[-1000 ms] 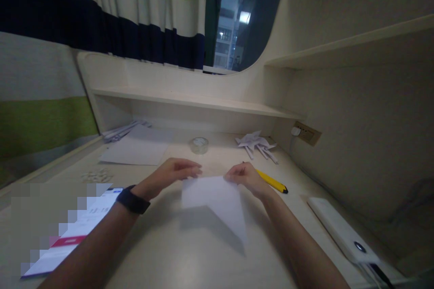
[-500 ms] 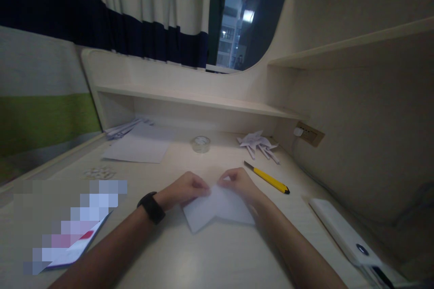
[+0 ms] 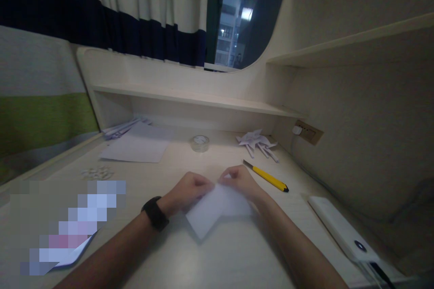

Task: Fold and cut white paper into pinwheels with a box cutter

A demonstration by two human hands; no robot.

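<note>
Left hand (image 3: 190, 193): curled, pinching the far edge of the folded paper between thumb and fingers
Left wrist: wearing a dark wristband (image 3: 155, 213)
Right hand (image 3: 240, 183): curled over the same edge, pinching just beside the left fingertips
Folded white paper (image 3: 205, 217): held between both hands, low over the middle of the pale desk (image 3: 190, 264); notched along the near side, with one corner pointing toward the viewer; slightly blurred, so cannot tell whether touching the desk
Yellow utility knife (image 3: 269, 178): lying just beyond the right hand, blade end toward the far left
Paper pinwheels (image 3: 256, 139): clustered at the far right, with rolled sticks pointing nearer
Clear tape roll (image 3: 200, 143): lying flat beyond the hands, well apart from the paper in hand
Flat white paper (image 3: 135, 148): lying at the far left, beside rolled paper sticks (image 3: 124, 129)
Small pale pieces (image 3: 97, 173): heaped in front of the flat paper; too small to identify
Screen device (image 3: 73, 253): lying at near left, mostly masked by pixel blocks
White elongated device (image 3: 339, 228): near the right wall, with a round dark button and cables at the near end
Wall socket (image 3: 309, 132): holding a white plug (image 3: 297, 130)
</note>
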